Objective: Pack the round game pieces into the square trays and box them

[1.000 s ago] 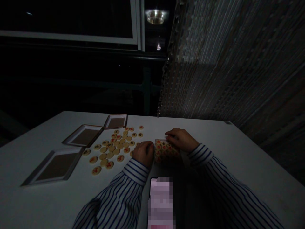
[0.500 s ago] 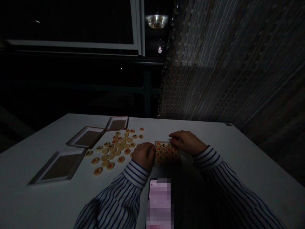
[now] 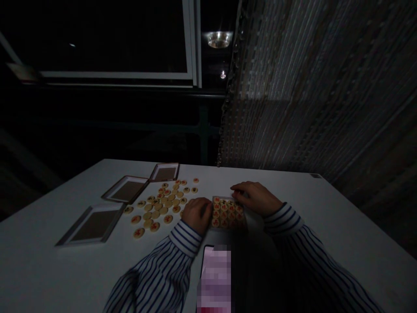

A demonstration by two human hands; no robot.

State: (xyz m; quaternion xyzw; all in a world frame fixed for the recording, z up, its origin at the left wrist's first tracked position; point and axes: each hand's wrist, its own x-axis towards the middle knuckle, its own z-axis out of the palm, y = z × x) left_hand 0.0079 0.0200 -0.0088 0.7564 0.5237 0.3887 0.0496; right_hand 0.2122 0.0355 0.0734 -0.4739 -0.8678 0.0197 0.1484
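Note:
A shallow box point(image 3: 215, 228) stands in front of me, filled with rows of round Chinese chess pieces point(image 3: 224, 214) marked in red and black. My left hand point(image 3: 197, 214) is closed against the box's left side, its fingertips partly hidden. Over the far right corner lies my right hand point(image 3: 256, 198), fingers stretched to the left and thumb low by the top row; no piece shows between them. To the left, many loose chess pieces point(image 3: 163, 211) are spread on the table, some with plain faces up and others showing characters.
Three shallow box parts with pale rims, a near one point(image 3: 112, 230), a middle one point(image 3: 106, 196) and a far one point(image 3: 177, 167), lie left on the white table point(image 3: 312, 234). A phone point(image 3: 213, 278) lies nearest me. Behind hangs a string curtain point(image 3: 276, 108) beside a window frame point(image 3: 195, 52).
The view has shifted slightly, so everything sits a little lower and farther right. Both hands stay at the box, and the right thumb has moved slightly off its top row.

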